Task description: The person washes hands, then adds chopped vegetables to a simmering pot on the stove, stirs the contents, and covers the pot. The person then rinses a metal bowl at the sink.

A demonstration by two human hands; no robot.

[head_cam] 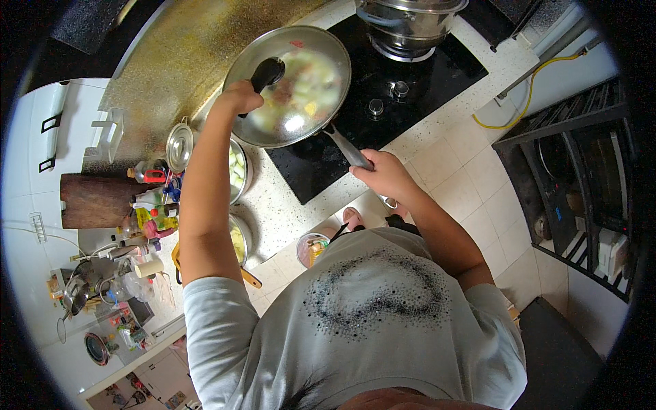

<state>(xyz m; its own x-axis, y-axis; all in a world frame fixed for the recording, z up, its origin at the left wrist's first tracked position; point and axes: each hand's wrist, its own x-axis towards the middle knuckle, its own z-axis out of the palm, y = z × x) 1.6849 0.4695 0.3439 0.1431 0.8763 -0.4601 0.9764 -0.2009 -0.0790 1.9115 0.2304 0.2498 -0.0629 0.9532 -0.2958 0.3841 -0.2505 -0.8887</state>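
A glass lid (307, 120) covers a wok, and light green chunks with reddish and yellow bits show through it. My left hand (243, 97) is closed round the lid's black handle (267, 73). The wok's grey handle (351, 148) points towards me, with my right hand (382, 171) gripping its end. Partly hidden behind my left forearm stand a metal bowl of pale green cut pieces (237, 169) and another bowl of yellowish pieces (238, 240).
A steamer pot (410, 23) sits on the far burner of the black glass hob (318, 174). Several bottles (156, 197), a metal lid (180, 146) and a wooden cutting board (102, 201) are at left. A bin (311, 248) stands below the counter edge; a black shelf rack (564, 115) is at right.
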